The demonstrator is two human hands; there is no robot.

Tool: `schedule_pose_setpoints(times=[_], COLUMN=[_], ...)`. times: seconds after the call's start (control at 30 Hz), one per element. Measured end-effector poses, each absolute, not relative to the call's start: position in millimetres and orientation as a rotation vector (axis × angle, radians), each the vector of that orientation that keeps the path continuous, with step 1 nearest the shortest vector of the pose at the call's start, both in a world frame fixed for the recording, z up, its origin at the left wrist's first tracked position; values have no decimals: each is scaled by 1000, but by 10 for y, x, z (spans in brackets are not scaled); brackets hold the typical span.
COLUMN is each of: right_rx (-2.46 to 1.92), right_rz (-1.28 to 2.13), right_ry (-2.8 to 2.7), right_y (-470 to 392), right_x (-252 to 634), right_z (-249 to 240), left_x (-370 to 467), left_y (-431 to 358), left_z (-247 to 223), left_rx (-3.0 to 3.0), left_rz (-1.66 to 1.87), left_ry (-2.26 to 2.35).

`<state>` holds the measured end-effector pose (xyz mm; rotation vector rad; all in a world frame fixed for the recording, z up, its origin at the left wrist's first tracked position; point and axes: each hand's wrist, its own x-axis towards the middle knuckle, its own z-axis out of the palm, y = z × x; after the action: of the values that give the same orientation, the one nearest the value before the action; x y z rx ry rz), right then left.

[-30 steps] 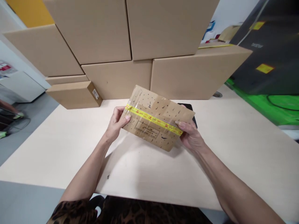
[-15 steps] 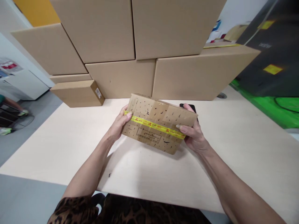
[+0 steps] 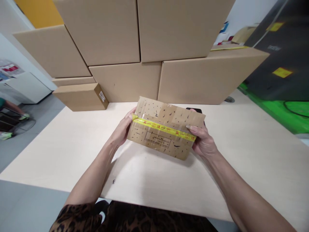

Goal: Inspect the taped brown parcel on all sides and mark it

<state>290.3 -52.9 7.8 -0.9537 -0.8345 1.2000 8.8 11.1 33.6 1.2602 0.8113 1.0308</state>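
Between my two hands is a small brown cardboard box (image 3: 166, 116), tilted and held above the table. Its facing side carries dark specks, a printed frame of text and a strip of yellow tape (image 3: 166, 129) with red print. My left hand (image 3: 124, 127) grips the left edge, the fingers partly hidden behind the cardboard. At the opposite end my right hand (image 3: 202, 138) holds on, its thumb lying on the face near the tape. A black flat object (image 3: 197, 110) lies on the table behind the box, mostly covered by it and my right hand.
Large cardboard boxes (image 3: 135, 82) are stacked along the back of the pale table (image 3: 72, 151). A smaller closed carton (image 3: 77, 98) with a label stands at the back left. A dark case (image 3: 277, 64) and green sheeting (image 3: 280, 112) are at the right.
The box has shifted slightly right and turned so that its face shows more squarely. The left thumb has slid off the face toward the edge. Both hands still hold it.
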Motion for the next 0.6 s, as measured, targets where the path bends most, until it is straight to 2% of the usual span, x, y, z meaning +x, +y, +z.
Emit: schedule_pose_setpoints(times=[0.33, 0.6], right_rx=[-970, -968], right_rz=[1232, 1291], right_ry=[-744, -644], right_y=[-553, -581], right_x=[2907, 2854], right_z=[31, 81], left_x=[70, 137], left_y=[54, -17], left_z=[280, 301], left_rx=[1425, 1215], left_rz=[1051, 957], left_ry=[862, 921])
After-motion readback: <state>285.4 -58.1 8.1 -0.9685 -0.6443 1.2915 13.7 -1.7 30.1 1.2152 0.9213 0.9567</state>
